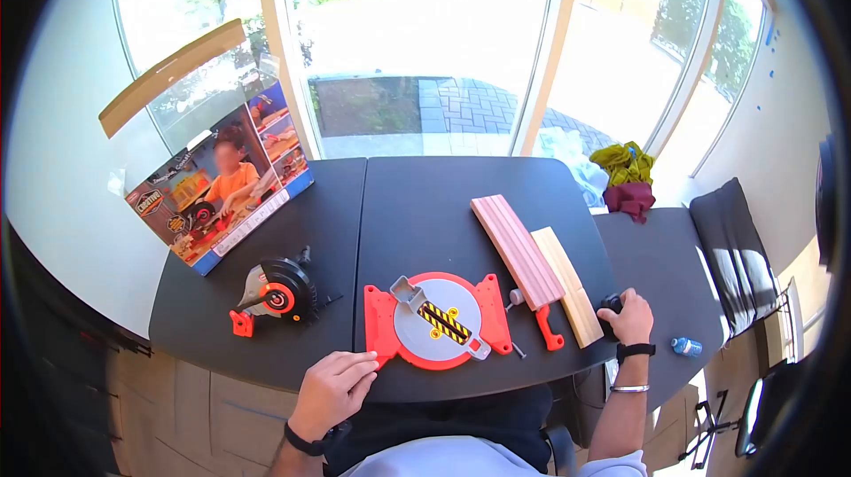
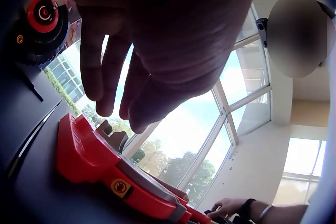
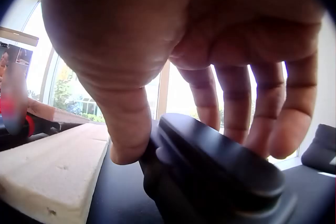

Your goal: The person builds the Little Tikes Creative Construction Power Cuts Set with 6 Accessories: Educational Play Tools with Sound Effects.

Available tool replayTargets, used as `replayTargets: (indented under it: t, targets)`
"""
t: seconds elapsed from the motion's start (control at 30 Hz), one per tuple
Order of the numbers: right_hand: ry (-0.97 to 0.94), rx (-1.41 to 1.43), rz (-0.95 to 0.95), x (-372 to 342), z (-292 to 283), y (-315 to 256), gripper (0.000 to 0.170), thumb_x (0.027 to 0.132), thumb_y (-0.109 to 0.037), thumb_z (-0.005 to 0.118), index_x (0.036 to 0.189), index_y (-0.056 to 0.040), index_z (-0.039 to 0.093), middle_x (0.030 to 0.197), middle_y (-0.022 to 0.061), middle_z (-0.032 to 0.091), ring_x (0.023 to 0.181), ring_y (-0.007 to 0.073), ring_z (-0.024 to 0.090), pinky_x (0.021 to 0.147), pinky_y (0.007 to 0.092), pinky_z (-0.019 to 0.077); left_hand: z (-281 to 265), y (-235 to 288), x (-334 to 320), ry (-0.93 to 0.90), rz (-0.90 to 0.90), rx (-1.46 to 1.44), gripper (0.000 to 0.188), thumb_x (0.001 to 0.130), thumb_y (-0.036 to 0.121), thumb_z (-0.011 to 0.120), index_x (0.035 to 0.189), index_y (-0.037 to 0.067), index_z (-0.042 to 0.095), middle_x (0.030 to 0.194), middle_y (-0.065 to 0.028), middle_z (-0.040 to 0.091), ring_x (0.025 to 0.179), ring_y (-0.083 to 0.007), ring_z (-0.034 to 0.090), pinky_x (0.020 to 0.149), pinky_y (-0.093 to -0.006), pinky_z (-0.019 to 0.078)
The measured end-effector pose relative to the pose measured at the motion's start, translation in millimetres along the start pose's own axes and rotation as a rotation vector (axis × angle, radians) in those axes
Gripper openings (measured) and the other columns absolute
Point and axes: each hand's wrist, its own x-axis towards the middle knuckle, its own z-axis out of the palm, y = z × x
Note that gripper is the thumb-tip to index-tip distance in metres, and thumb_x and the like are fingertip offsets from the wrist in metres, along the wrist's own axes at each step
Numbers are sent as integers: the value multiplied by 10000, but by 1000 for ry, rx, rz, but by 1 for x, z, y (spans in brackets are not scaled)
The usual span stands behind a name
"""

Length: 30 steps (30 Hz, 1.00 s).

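Note:
A red toy saw base (image 1: 381, 317) with a grey round turntable lies near the table's front edge. My left hand (image 1: 335, 388) is at its front left corner, fingers fairly straight and fingertips close over the red plastic; in the left wrist view the left hand (image 2: 157, 50) hangs above the base (image 2: 89, 150). At the table's right edge, my right hand (image 1: 631, 319) holds a black rounded object (image 1: 612, 302). In the right wrist view, thumb and fingers lie on opposite sides of this black object (image 3: 226, 155); its kind cannot be told.
A toy saw head (image 1: 282, 293) with a black guard stands left of the base. A reddish board (image 1: 519, 251) and a pale wooden board (image 1: 567, 286) lie to the right, beside a red handle (image 1: 550, 331). An opened toy box (image 1: 222, 184) stands back left. A bottle (image 1: 686, 347) lies beyond the table.

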Motion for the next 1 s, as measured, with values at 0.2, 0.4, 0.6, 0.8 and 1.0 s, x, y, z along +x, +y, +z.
replayTargets:
  t: [0.2,0.4,0.6,0.8,1.0]
  targets:
    - [-35,-7,-24,4,18,7,587,730,-444,977,1080,-56,711,1072,138,745,1065,360,712,943,477,581,-7,-3,1,30,6,19,186,847,39,858,1026,54,811,1112,-69,828,966,-285,774,851,-384,642]
    - [218,194,-137,-36,-49,-28,496,780,-286,967,1132,-35,725,1055,131,733,995,338,706,887,442,578,-26,-2,7,94,15,93,166,847,22,851,1003,46,799,1087,-85,828,944,-292,780,829,-385,637]
    - [432,758,-496,-91,-94,-90,193,886,-98,872,910,-20,697,803,93,690,668,256,626,654,355,502,-30,6,15,221,-4,90,222,860,-13,832,1067,42,772,994,-118,798,881,-308,771,783,-396,622]
    - [452,780,-871,-114,-90,-126,363,948,-332,860,819,-37,693,725,85,655,667,267,611,622,371,470,-30,12,25,299,86,103,211,849,-59,823,1029,39,773,968,-121,791,872,-322,764,787,-392,611]
    - [603,819,-985,-132,-77,-126,715,1031,-697,629,729,-49,633,620,30,562,593,217,542,596,365,422,-46,4,-3,405,69,127,181,882,-78,836,1027,10,773,856,-120,773,718,-212,743,637,-296,563]
